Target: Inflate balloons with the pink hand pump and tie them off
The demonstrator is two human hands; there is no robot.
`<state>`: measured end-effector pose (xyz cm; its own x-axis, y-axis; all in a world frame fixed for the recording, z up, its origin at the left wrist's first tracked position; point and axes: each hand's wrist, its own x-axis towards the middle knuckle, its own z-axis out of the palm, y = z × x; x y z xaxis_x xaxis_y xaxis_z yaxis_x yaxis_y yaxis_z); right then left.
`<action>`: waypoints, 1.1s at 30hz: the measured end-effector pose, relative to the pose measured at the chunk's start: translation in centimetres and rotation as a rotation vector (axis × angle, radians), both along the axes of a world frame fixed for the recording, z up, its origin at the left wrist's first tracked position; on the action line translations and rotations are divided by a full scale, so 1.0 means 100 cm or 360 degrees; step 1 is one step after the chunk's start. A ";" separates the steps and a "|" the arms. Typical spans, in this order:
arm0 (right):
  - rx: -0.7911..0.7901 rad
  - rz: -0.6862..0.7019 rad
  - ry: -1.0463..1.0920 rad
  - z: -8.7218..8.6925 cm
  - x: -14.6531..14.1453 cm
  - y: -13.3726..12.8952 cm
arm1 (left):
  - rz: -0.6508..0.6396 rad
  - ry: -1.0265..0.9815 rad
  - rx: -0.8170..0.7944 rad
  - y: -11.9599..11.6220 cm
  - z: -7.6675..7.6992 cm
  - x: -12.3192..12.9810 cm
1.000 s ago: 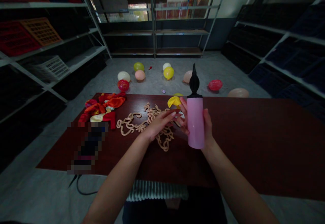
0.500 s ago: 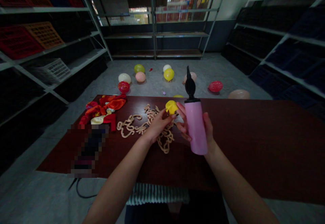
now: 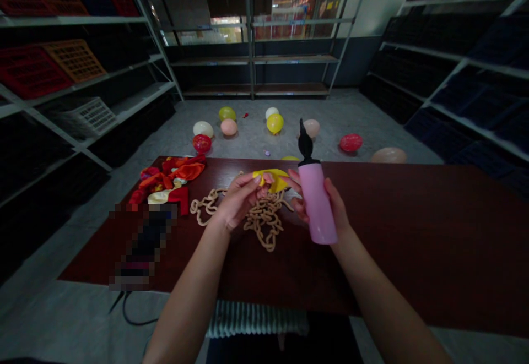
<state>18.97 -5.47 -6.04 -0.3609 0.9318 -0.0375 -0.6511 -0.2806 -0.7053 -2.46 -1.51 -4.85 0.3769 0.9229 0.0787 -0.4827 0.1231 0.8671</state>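
Observation:
A limp yellow balloon (image 3: pixel 278 180) stretches sideways above the table, its left end pinched by my left hand (image 3: pixel 242 199). Fingertips of my right hand (image 3: pixel 336 207) touch or nearly touch the balloon's right end. That same hand is wrapped round a pink hand pump (image 3: pixel 317 201), whose black tapered nozzle points up. Beneath the balloon lies a tangled beige cord (image 3: pixel 264 221) on the dark table. Further left is a pile of uninflated red, orange and cream balloons (image 3: pixel 177 174).
The brown table (image 3: pixel 413 232) carries a pixelated dark object (image 3: pixel 146 243) at its left. Several inflated balloons, one of them yellow (image 3: pixel 275 124), lie on the floor beyond. Shelves with crates (image 3: pixel 76 61) stand left and right.
My left hand has moved left, drawing the yellow balloon out from a bunched shape into a longer one. The pump has shifted slightly left and tilts a little more.

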 end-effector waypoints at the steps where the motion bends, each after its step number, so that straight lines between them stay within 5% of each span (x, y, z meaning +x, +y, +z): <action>1: 0.0003 0.0033 -0.0004 -0.001 0.000 0.000 | 0.0128 -0.0068 0.0013 0.003 0.000 -0.004; 5: 0.0053 0.0173 -0.0013 -0.003 -0.001 0.000 | 0.0530 -0.0149 0.0031 0.019 -0.001 -0.022; 11: 0.0140 0.0470 -0.0182 -0.008 -0.005 -0.008 | 0.0683 -0.0655 -0.0309 0.027 0.005 -0.036; 17: 0.0071 0.0736 -0.0388 -0.007 -0.019 -0.016 | 0.0691 -0.0778 -0.0601 0.025 0.005 -0.024; 26: 0.0018 0.0847 -0.0491 -0.007 -0.023 -0.015 | 0.0684 -0.0777 -0.0572 0.024 0.009 -0.018; 33: -0.0001 0.0790 -0.0528 -0.005 -0.023 -0.016 | 0.0681 -0.0600 -0.0400 0.026 -0.004 -0.013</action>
<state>16.69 -7.03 -6.55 -0.7223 0.6545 -0.2233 -0.1868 -0.4956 -0.8482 -3.72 1.10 -5.21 -0.0417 0.9936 -0.1050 -0.8016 0.0295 0.5971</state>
